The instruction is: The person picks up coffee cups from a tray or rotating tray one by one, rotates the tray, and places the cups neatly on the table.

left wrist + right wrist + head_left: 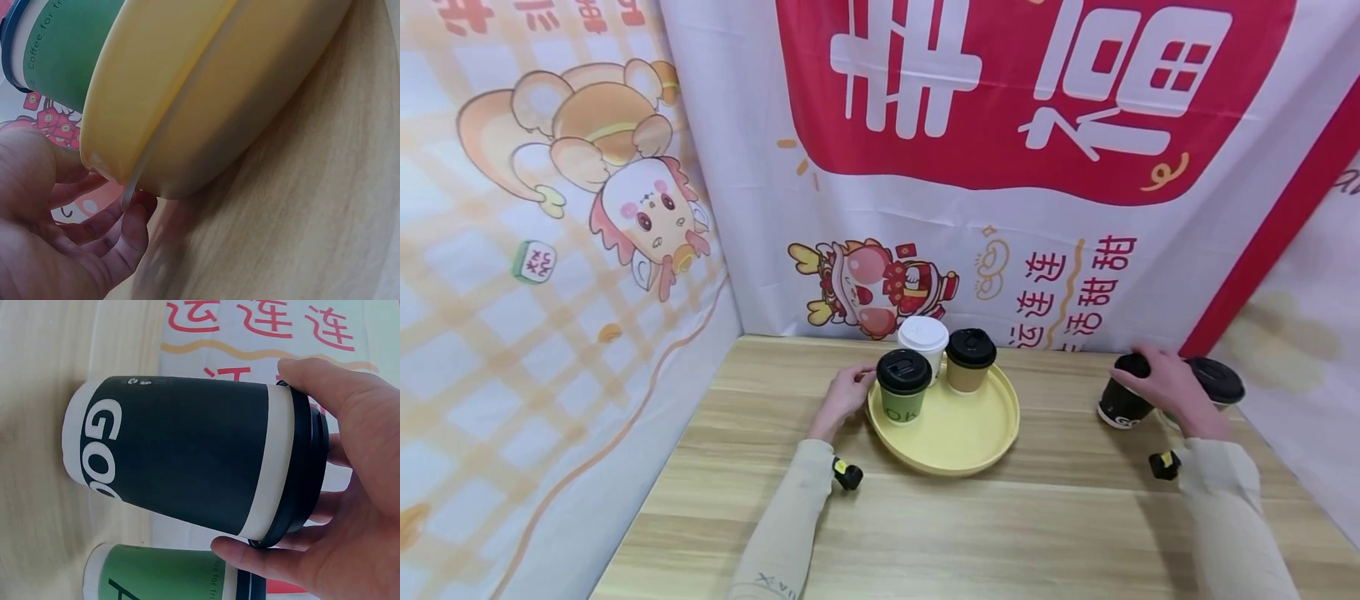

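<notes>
With curled fingers, my left hand (847,392) holds the left edge of a round yellow tray (981,433); in the left wrist view its fingertips (134,228) pinch the rim. Three lidded paper coffee cups stand on the tray: a green cup (901,405) with a black lid, a white-lidded cup (922,333) behind it, and a brown cup (967,377) with a black lid. At the right, my right hand (1176,390) grips a black coffee cup (187,450) around its lid, thumb and fingers on opposite sides. The cup leans slightly in the head view.
Beside the black cup stands another green cup (165,572) with a black lid, partly hidden by my right hand in the head view. A wooden table (1000,533) lies beneath everything. Printed cloth walls (752,250) close off the back and both sides.
</notes>
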{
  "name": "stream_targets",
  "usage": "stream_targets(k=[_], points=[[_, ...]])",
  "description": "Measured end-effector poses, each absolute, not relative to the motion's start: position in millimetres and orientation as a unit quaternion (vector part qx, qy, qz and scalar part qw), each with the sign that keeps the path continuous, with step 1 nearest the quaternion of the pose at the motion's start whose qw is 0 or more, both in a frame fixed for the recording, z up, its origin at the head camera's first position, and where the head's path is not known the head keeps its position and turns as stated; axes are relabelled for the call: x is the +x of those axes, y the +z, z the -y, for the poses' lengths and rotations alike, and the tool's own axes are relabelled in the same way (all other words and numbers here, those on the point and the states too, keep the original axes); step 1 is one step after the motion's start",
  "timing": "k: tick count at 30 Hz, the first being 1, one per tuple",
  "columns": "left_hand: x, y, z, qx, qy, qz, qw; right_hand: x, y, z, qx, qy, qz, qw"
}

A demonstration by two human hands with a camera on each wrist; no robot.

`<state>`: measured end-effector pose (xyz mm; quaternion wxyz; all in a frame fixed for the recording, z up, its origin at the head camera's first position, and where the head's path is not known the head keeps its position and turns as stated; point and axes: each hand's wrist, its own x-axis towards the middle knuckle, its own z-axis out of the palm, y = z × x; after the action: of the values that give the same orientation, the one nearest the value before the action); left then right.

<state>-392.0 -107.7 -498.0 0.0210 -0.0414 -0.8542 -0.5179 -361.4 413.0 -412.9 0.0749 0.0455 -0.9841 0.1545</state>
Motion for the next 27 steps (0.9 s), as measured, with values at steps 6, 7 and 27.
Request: stream_targets(k=[6,7,27], points=[[-393.7,-498.9,106.5,-0.041,-0.522,0.852,0.024,-362.8,-416.6,-416.3,0.028,0.153,0.985,0.069],[-393.7,-498.9,106.4,-0.042,-0.523,0.851,0.024,-363.0,-417.0,-416.8,0.025,0.152,0.986,0.068],[-395.0,-499.0,106.5,-0.039,-0.516,0.855,0.027,-363.9,-419.3,-416.6,0.001,0.141,0.987,0.075]])
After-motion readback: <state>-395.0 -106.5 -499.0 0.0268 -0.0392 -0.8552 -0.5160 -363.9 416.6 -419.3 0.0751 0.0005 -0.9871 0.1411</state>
